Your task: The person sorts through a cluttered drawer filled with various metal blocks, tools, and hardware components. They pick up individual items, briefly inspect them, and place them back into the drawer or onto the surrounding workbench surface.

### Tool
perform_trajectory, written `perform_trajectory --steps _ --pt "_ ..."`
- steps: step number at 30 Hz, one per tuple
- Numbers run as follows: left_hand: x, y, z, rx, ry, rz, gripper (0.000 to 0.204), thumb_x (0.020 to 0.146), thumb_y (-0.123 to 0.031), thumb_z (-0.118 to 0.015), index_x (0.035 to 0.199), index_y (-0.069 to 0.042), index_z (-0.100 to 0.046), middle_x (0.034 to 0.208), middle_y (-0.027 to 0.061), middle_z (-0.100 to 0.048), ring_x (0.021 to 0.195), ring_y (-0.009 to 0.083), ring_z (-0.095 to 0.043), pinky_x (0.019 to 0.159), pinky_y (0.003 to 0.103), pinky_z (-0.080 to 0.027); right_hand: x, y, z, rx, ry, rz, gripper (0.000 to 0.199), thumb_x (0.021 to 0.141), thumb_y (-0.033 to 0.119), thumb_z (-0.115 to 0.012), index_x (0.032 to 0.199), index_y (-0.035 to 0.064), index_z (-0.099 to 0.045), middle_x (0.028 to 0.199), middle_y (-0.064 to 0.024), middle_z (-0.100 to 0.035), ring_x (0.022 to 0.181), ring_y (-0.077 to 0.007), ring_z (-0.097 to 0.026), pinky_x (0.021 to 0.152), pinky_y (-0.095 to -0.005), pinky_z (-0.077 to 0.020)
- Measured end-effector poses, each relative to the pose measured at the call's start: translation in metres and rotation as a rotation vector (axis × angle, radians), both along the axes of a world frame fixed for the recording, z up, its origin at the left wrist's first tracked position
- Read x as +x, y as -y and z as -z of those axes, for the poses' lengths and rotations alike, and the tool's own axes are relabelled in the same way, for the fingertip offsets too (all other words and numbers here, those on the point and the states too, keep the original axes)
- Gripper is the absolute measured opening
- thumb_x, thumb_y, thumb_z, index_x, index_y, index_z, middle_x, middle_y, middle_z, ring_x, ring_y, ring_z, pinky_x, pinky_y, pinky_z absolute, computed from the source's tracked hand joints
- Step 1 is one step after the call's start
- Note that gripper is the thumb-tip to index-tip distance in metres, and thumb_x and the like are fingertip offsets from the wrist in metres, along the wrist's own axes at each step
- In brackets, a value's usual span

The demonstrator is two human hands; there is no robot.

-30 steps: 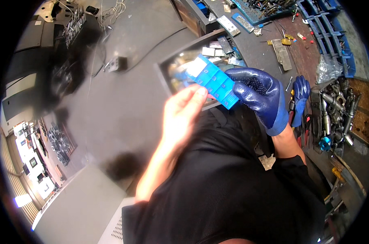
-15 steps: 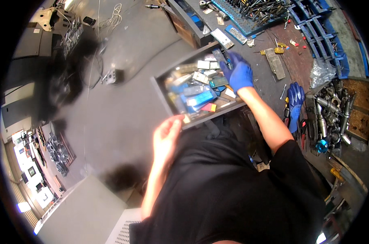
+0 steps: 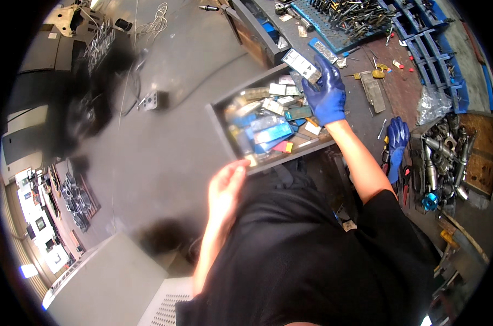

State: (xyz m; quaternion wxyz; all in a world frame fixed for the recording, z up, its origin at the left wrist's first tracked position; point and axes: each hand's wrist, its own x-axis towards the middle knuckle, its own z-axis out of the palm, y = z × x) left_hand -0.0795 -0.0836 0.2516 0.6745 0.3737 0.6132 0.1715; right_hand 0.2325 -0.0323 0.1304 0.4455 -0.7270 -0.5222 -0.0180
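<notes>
My right hand [image 3: 327,98], in a dark blue glove, has its thumb and fingers around the near end of a flat box with a white label [image 3: 298,62]. The box sits at the right end of a pulled-out drawer [image 3: 218,124], by the bench edge. Inside the drawer lie many small boxes: white ones, a green one [image 3: 298,113], and a blue case [image 3: 273,132] near a pink-and-yellow piece [image 3: 283,146]. My bare left hand [image 3: 226,185] has its fingers closed at the drawer's near left corner; the fingertips are washed out by bright light.
On the bench to the right lie a blue glove [image 3: 397,145], a grey flat block [image 3: 372,91] and a bin of metal tool holders [image 3: 445,157]. Farther back stand a blue perforated rack of drill bits [image 3: 333,41] and blue divided trays [image 3: 428,51]. Another drawer [image 3: 252,35] juts out beyond.
My right hand has gone from a dark case in the drawer's far right corner to the white-labelled box and closed on it. The box has shifted toward me. My left hand stays put.
</notes>
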Motion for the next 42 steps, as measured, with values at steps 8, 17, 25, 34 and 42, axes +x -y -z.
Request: perform_trajectory --steps 8,17,25,34,42 --pt "0.015 -0.010 -0.010 -0.109 0.095 0.004 0.028 0.103 -0.026 -0.063 0.120 -0.005 -0.069 0.066 -0.0109 -0.042 0.056 0.0032 -0.032 0.052 0.021 -0.026 -0.019 0.032 -0.055 0.013 -0.026 -0.145 0.068 0.079 0.016 -0.080 0.141 0.0088 -0.054 0.120 -0.0194 -0.065 0.109 -0.0391 -0.064 0.091 -0.0471 -0.0538" --pt "0.013 -0.009 -0.006 -0.112 0.126 -0.010 0.028 0.102 -0.026 -0.063 0.119 -0.004 -0.069 0.065 -0.0106 -0.041 0.055 0.0038 -0.032 0.052 0.022 -0.026 -0.028 0.035 -0.083 0.059 -0.018 -0.190 0.068 0.079 0.015 -0.080 0.142 0.0092 -0.055 0.120 -0.0169 -0.064 0.108 -0.0368 -0.064 0.089 -0.0458 -0.0548" --pt "0.013 -0.009 -0.007 -0.117 0.122 -0.038 0.028 0.102 -0.026 -0.064 0.119 -0.004 -0.069 0.065 -0.0105 -0.041 0.056 0.0039 -0.033 0.052 0.022 -0.027 -0.032 0.031 -0.085 0.058 -0.039 -0.257 0.069 0.080 0.016 -0.079 0.143 0.0100 -0.053 0.121 -0.0171 -0.064 0.109 -0.0360 -0.065 0.089 -0.0462 -0.0553" --pt "0.012 -0.005 -0.010 -0.132 0.125 -0.061 0.028 0.102 -0.025 -0.063 0.120 -0.004 -0.070 0.066 -0.0105 -0.043 0.056 0.0037 -0.033 0.052 0.021 -0.027 -0.043 0.035 -0.080 0.053 -0.112 -0.351 0.069 0.081 0.017 -0.077 0.144 0.0080 -0.052 0.124 -0.0204 -0.063 0.108 -0.0391 -0.065 0.089 -0.0463 -0.0554" --pt "0.012 -0.004 -0.009 -0.156 0.158 -0.081 0.028 0.103 -0.025 -0.063 0.119 -0.003 -0.069 0.066 -0.0104 -0.043 0.057 0.0035 -0.033 0.053 0.021 -0.027 -0.049 0.037 -0.112 0.073 -0.006 -0.456 0.073 0.081 0.012 -0.072 0.149 0.0057 -0.044 0.128 -0.0200 -0.061 0.110 -0.0385 -0.064 0.092 -0.0462 -0.0554"
